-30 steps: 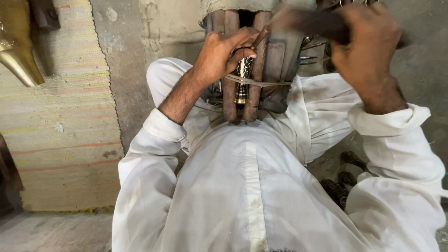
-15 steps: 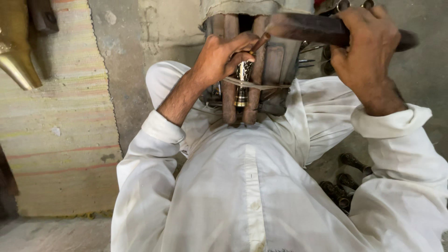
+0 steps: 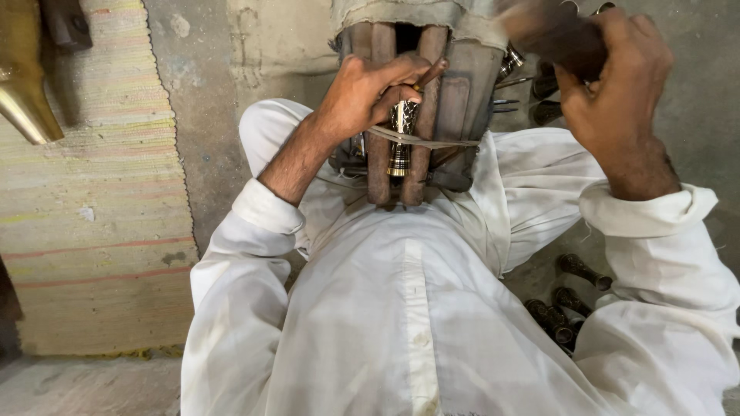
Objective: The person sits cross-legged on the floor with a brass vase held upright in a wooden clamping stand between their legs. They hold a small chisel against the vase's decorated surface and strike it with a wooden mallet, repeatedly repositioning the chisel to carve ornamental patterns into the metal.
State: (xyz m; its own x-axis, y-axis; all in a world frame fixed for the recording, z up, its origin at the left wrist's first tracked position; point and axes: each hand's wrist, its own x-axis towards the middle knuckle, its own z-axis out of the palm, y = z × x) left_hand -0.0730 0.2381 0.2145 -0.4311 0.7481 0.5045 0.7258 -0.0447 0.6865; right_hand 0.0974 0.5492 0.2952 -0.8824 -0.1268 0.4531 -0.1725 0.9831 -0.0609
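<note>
Two hands work: the left hand pinches a thin tool on the brass piece, clamped between wooden bars so it stays put. The right hand, far right, fully grips a blurred mallet.

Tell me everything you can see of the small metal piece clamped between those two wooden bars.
The small metal piece is a short tube, brass-coloured with dark patterned bands. It stands roughly upright in the gap between two wooden bars, with a pale cord crossing in front of it. The left hand rests at its top, holding a thin tool there. Its lower end is free.
</note>
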